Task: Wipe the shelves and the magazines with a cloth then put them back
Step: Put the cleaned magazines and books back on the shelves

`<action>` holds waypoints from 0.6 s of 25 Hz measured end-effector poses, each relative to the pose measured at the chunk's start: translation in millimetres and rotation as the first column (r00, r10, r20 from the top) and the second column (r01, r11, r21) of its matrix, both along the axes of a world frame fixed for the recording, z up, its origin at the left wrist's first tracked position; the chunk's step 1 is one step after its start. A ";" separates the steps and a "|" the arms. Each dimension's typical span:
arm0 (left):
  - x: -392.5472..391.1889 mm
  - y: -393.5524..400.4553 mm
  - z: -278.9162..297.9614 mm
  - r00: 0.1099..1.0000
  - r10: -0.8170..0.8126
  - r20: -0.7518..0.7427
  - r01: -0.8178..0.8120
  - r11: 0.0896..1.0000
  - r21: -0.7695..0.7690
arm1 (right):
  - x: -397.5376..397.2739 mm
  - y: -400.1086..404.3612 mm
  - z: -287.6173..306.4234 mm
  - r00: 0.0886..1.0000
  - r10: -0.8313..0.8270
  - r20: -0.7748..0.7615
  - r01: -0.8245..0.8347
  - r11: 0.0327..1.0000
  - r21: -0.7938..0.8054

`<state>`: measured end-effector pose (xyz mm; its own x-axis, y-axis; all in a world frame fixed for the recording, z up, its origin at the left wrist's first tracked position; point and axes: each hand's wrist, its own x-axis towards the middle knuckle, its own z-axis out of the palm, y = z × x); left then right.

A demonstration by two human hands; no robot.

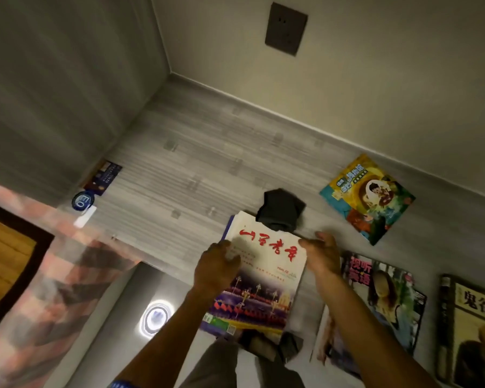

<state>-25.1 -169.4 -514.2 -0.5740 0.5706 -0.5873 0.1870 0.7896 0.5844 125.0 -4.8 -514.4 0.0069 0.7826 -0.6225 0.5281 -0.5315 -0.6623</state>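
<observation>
A white magazine with red characters point(263, 275) tops a small stack at the front edge of the grey wood-grain shelf point(196, 152). My left hand point(217, 266) grips the stack's left edge, thumb on the cover. My right hand point(324, 254) is at the stack's right edge with curled fingers; its hold on the stack is unclear. A crumpled dark cloth point(280, 210) lies on the shelf just behind the stack, touching its far edge.
A yellow-and-blue comic magazine point(367, 198) lies at the back right. A magazine with a woman on its cover point(381, 298) and a dark book point(471, 331) lie at the right. A dark card point(104, 177) and blue round sticker point(82, 201) sit at the left wall. A wall socket point(286, 28) is above.
</observation>
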 end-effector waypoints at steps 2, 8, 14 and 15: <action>-1.9 -27.5 -20.8 0.980 -0.125 -0.153 0.094 0.977 -0.194 | 14.5 -19.7 -10.5 0.967 0.156 0.202 -0.143 0.987 -0.077; 25.9 -48.8 -44.6 0.974 -0.168 -0.154 0.151 0.982 -0.116 | 60.5 -98.3 -52.4 0.990 0.135 0.027 -0.127 0.971 -0.203; 48.8 -55.1 -46.5 0.936 -0.300 -0.186 0.280 0.952 -0.127 | 103.4 -81.7 -46.8 0.996 0.030 0.082 -0.024 0.997 -0.072; 51.1 -57.7 -48.5 0.930 -0.313 -0.193 0.294 0.948 -0.124 | 108.4 -78.9 -42.8 0.999 -0.009 0.049 0.013 0.997 -0.072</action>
